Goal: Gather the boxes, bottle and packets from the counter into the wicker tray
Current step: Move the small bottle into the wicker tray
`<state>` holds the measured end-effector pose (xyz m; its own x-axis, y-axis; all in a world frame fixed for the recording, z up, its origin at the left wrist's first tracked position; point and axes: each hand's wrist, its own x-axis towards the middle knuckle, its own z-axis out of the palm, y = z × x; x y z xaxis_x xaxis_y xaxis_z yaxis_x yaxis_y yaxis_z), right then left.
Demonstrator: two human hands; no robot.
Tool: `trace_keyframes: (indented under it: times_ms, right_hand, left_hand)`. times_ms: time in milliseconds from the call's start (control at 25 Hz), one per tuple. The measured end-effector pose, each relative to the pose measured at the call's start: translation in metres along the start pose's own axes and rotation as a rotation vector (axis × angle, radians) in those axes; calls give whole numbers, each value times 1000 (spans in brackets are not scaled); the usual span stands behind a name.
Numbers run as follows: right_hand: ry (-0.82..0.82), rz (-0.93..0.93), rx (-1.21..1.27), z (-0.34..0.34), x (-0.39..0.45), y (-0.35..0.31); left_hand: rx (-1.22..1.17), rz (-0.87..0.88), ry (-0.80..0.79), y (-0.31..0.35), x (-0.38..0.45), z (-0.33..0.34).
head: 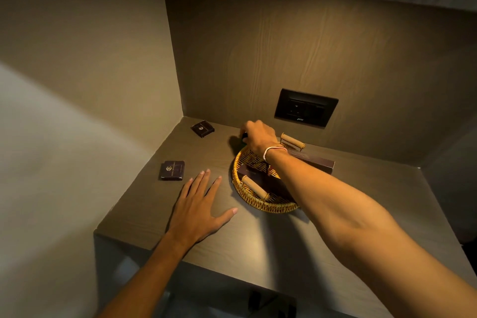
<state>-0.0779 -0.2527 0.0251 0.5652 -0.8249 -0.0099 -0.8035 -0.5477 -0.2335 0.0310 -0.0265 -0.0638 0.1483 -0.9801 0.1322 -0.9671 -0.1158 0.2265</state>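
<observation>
A round wicker tray (249,197) with two wooden handles sits on the counter (258,240). A long dark box (315,161) lies across its far rim, and another dark box (277,184) lies inside. My right hand (258,137) reaches over the tray's far-left rim, fingers closed around a small dark object (244,135), mostly hidden; I cannot tell what it is. My left hand (198,206) lies flat on the counter, fingers spread, holding nothing. Two small dark packets lie on the counter: one (172,170) just beyond my left fingertips, one (203,128) near the back-left corner.
A black wall socket (305,107) is set in the back panel behind the tray. Walls enclose the counter at the left, back and right. The counter's front edge (180,253) runs under my forearms.
</observation>
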Motion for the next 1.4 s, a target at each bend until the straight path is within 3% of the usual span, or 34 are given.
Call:
trace_keyframes:
  times_ms: [280, 520, 720, 1000, 1240, 1320, 1400]
  right_hand:
    - [142, -48, 171, -54, -20, 23]
    - [-139, -120, 219, -83, -56, 51]
    - [-373, -29, -113, -89, -85, 77]
    - [-458, 18, -202, -82, -103, 84]
    - [-314, 26, -92, -94, -106, 92]
    - [-162, 14, 45, -102, -112, 102]
    - [132, 51, 171, -100, -123, 121]
  left_hand:
    - [10, 5, -15, 0, 1, -1]
    - [-7, 8, -24, 3, 0, -4]
    - [1, 5, -31, 3, 0, -3]
    - [5, 5, -45, 1, 1, -3]
    - [17, 0, -53, 2, 1, -4]
    - [6, 1, -56, 2, 1, -4]
    - [0, 5, -64, 1, 1, -5]
